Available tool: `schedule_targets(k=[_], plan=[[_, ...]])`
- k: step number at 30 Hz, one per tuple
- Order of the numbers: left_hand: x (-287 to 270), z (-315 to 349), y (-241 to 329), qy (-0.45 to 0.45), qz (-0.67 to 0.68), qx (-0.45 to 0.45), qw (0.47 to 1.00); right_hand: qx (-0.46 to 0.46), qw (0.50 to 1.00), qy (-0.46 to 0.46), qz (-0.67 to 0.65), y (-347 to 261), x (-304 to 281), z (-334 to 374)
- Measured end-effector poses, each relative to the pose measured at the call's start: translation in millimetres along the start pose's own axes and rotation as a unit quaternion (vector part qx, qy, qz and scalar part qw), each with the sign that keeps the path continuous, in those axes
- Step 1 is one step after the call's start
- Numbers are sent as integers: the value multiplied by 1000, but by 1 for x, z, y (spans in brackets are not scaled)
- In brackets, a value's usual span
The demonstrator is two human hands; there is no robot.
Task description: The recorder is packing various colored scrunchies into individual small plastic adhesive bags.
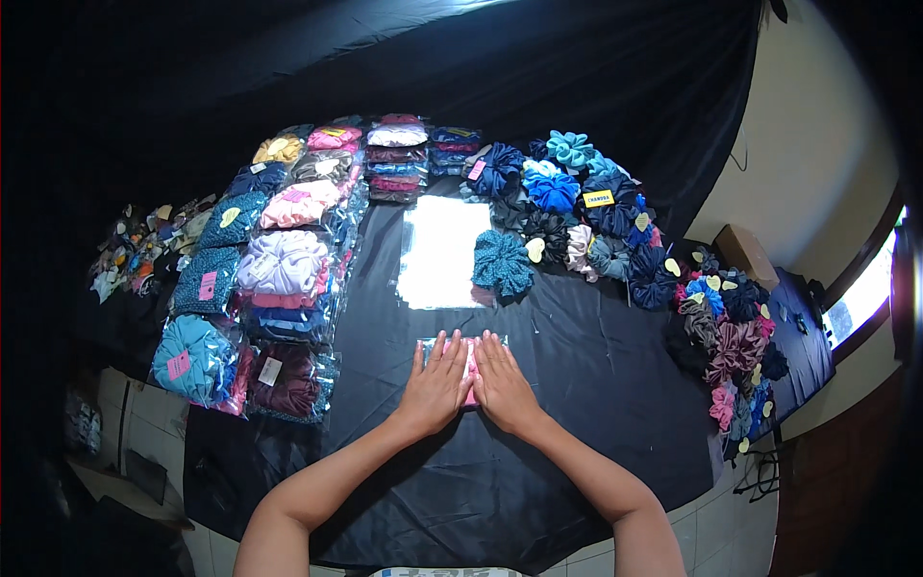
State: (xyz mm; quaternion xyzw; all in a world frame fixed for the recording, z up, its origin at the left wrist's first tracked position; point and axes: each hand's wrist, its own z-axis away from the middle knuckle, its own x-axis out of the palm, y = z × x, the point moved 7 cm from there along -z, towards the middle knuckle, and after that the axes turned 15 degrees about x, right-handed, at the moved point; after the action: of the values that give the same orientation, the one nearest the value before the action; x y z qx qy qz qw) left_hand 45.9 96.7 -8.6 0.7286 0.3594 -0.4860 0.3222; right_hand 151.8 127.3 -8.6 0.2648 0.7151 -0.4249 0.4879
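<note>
Hands cover pink packet — black cloth spreads either side.

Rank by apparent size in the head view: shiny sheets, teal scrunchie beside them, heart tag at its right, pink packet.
1. Shiny sheets
2. Teal scrunchie
3. Heart tag
Unranked: pink packet, too covered to judge.
</note>
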Motion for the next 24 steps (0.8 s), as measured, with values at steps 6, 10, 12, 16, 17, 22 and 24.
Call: schedule_targets(k=[6,10,12,16,17,22,24], plan=[[2,0,-1,-13,5,-5,1000,-5,1000,7,-2,-2,-2,1],[2,-1,-2,4,-1,-2,1000,-1,1000,-6,-3,0,-1,-1],[2,-2,-2,4,-2,-3,1000,5,1000,-17,-4,3,3,-2],[1,-1,-1,11,-4,1,1000,11,999,-51,-8,8,2,-4],[1,-1,-1,9,0,0,1000,7,997,-74,-29,8,0,-5],[3,-1,-1,-11,11,-5,1000,16,968,-117,-221,26,-18,-26],[4,2,-3,-30,15,-14,999,29,986,-76,-145,23,-30,-30]])
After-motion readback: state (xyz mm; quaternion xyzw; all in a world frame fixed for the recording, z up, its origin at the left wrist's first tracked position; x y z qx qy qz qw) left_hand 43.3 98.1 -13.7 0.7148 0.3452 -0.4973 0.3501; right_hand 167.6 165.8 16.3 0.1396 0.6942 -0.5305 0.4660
